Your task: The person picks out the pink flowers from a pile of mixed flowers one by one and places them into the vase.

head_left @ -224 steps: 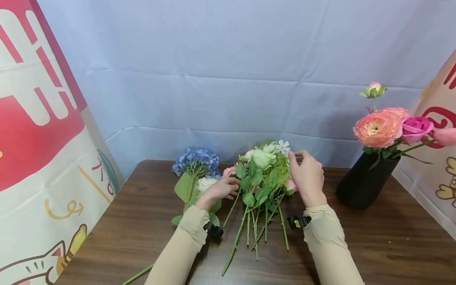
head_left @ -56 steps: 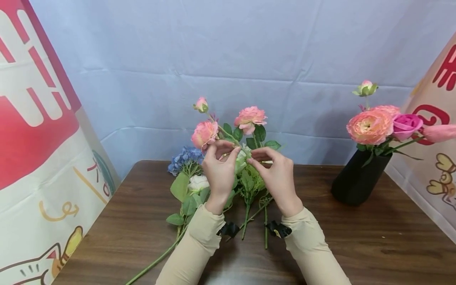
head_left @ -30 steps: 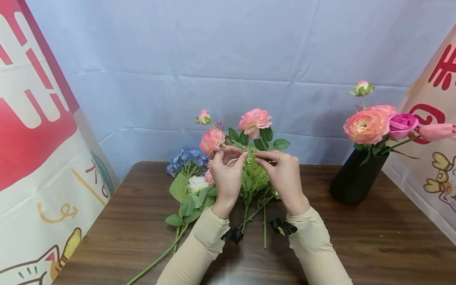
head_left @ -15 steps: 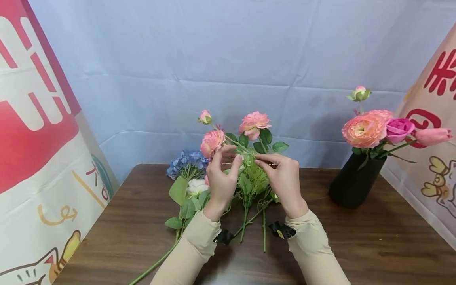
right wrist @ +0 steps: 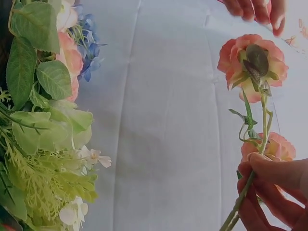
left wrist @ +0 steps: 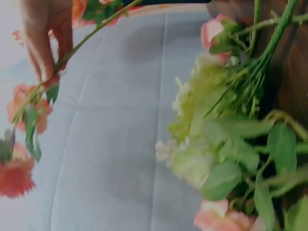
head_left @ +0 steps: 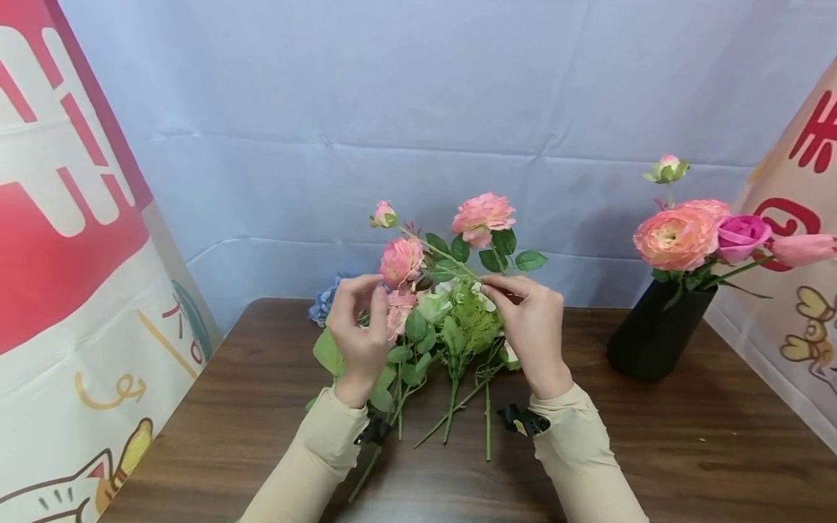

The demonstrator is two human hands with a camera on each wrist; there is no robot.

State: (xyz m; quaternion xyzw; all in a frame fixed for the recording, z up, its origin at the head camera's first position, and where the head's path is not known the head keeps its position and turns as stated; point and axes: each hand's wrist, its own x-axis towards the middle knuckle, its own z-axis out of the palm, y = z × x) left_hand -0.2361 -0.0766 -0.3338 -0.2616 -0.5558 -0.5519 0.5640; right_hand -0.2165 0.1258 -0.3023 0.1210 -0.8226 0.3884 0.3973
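Observation:
My right hand [head_left: 532, 327] pinches the green stem of a branching pink flower, raised over the flowers on the table. Two ruffled blooms [head_left: 402, 261] and a small bud [head_left: 383, 215] top this stem, with dark green leaves [head_left: 460, 250] along it. In the right wrist view, one bloom [right wrist: 257, 62] shows its underside above my fingers. My left hand [head_left: 360, 330], holding nothing, hovers left of the stem with fingers bent and thumb apart. Under both hands lie white-green flowers [head_left: 434, 306], lime foliage [head_left: 474, 323] and another pink bloom [head_left: 397, 312].
A black vase [head_left: 657, 330] with orange-pink [head_left: 676, 234] and magenta [head_left: 743, 236] flowers stands at right. Blue hydrangea [head_left: 322, 305] lies behind my left hand, partly hidden. Several cut stems point toward me on the wooden table [head_left: 686, 465]. A pale blue cloth [head_left: 418, 109] hangs behind.
Since the oldest frame, the pink flower stem has been lifted from the table's flowers. In the last half second my left hand has moved left, away from it; my right hand keeps its pinch.

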